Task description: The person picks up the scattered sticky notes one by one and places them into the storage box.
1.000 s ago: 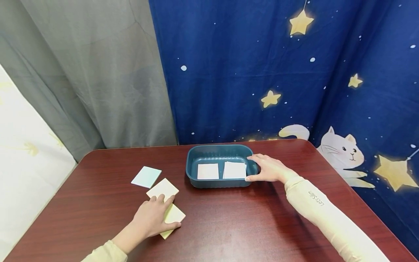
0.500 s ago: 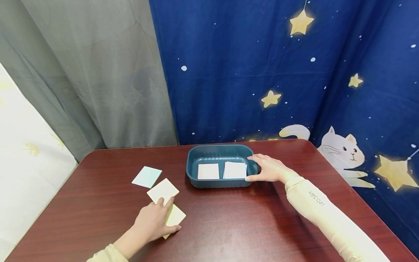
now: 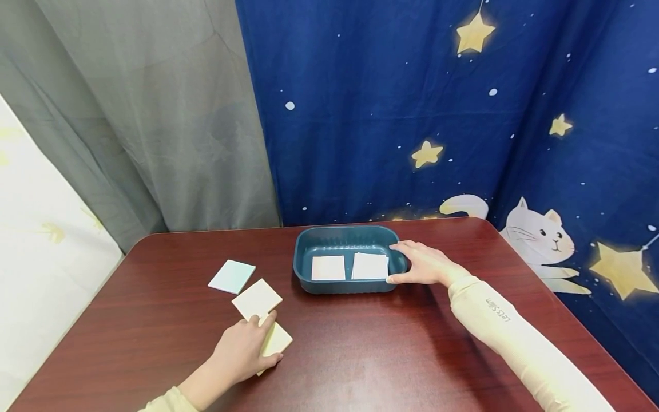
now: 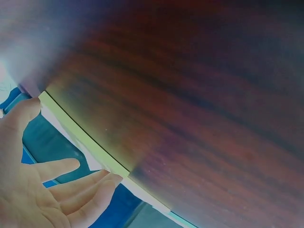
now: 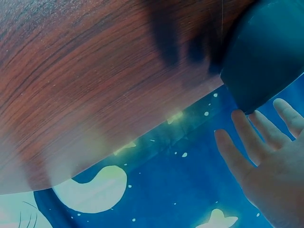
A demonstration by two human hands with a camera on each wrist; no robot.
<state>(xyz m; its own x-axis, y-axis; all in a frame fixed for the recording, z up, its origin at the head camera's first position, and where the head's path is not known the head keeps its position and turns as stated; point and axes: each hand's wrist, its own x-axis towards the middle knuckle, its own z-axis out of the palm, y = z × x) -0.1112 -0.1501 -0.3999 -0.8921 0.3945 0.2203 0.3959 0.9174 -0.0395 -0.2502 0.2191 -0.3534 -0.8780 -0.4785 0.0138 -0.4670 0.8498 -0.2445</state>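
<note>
My left hand [image 3: 239,350] lies over a pale yellow sticky note pad [image 3: 278,339] on the table. Thumb and fingertips pinch it from two sides; in the left wrist view they meet opposite ends of its yellow edge [image 4: 85,134]. Just beyond, touching or nearly touching it, lies a cream sticky note pad [image 3: 257,298], and farther left a light blue one [image 3: 232,276]. At the right end of a dark teal plastic basket [image 3: 350,287], my right hand [image 3: 426,264] rests on the rim with spread, fairly straight fingers. Inside the basket sit a pinkish-white pad [image 3: 328,268] and a white stack [image 3: 370,266].
The dark red wooden table [image 3: 350,355] has rounded far corners. Behind it hang a grey curtain [image 3: 206,131] and a blue star-patterned curtain [image 3: 360,126]. The basket stands close to the table's far edge.
My left hand's fingers have drawn back off the cream pad and closed in on the yellow pad. The right hand and the basket stay in place.
</note>
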